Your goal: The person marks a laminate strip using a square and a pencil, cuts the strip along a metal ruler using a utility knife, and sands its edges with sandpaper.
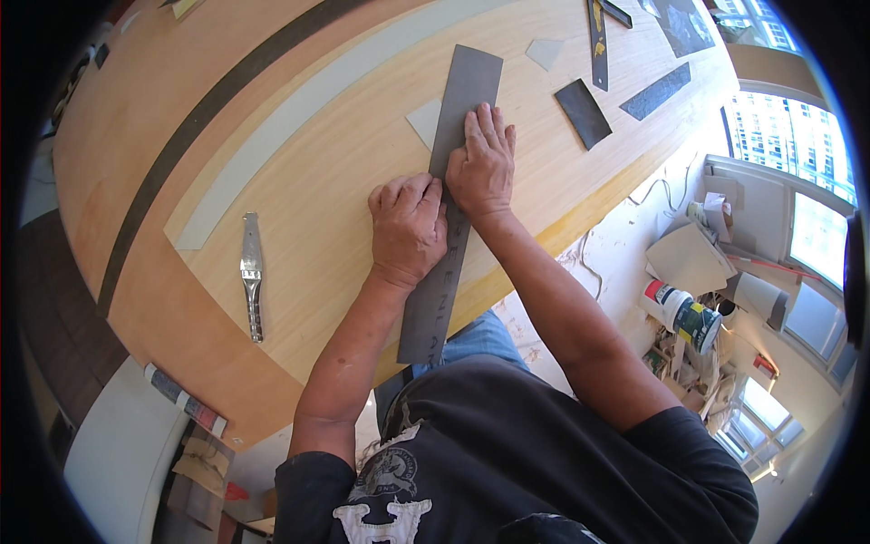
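Observation:
A long dark grey strip (467, 77) lies slantwise over the pale wood-faced table (326, 208), its near end reaching past the table edge toward my body. My left hand (408, 227) is closed at the strip's left edge, fingers curled and thumb side against it; the fingertips are partly hidden. Just beyond it, my right hand (483, 168) rests on the strip with fingers stretched out along its right side. Partly under the strip, a small pale offcut (424, 121) shows on the left. A silver knife-like hand tool (252, 276) lies left of my left hand.
Dark offcuts (584, 113) and a pale scrap (545, 53) lie at the far right, near a dark narrow tool (599, 45). A curved pale strip (272, 150) and a dark band (181, 163) run along the left. Buckets (696, 325) and clutter stand on the floor to the right.

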Demonstrator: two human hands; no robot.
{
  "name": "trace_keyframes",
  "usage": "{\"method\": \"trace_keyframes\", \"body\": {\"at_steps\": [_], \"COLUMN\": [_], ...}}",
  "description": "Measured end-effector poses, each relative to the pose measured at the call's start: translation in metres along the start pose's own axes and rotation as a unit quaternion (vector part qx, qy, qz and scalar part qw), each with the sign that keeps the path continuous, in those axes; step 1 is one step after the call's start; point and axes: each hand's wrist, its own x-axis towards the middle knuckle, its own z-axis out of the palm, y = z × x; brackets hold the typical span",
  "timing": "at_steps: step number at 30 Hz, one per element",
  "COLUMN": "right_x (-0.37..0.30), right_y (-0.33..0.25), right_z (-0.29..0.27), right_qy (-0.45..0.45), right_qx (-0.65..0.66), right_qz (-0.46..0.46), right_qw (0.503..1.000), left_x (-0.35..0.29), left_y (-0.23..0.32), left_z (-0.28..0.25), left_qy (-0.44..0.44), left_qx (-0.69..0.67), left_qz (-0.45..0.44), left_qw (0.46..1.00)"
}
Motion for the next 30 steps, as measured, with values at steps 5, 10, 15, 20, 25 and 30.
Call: {"method": "trace_keyframes", "body": {"at_steps": [5, 10, 15, 20, 25, 30], "right_x": [-0.0005, -0.0006, -0.0005, -0.0005, 0.0007, 0.0024], "right_y": [0.0015, 0.0016, 0.0007, -0.0003, -0.0021, -0.0039], "right_z": [0.0014, 0.0017, 0.0022, 0.0032, 0.0047, 0.0059], "right_qy": [0.002, 0.006, 0.005, 0.008, -0.005, -0.001], "right_qx": [0.006, 0.005, 0.001, -0.003, -0.005, -0.034], "right_qz": [-0.005, -0.005, -0.004, -0.008, 0.007, -0.001], "right_qw": [1.0, 1.0, 1.0, 1.0, 1.0, 0.999], "left_x": [-0.0004, -0.0011, -0.0012, -0.001, -0.0002, -0.0001], "left_y": [-0.001, -0.0013, -0.0024, -0.0023, -0.0016, -0.0008], "left_z": [0.0006, 0.0005, 0.0012, 0.0004, -0.0001, 0.0004], "left_qy": [0.007, 0.006, 0.008, 0.009, 0.007, 0.012], "left_qx": [-0.022, -0.027, -0.028, -0.031, -0.029, -0.033], "left_qz": [0.003, -0.003, -0.005, -0.005, -0.012, -0.013], "left_qw": [1.0, 1.0, 1.0, 0.999, 0.999, 0.999]}}
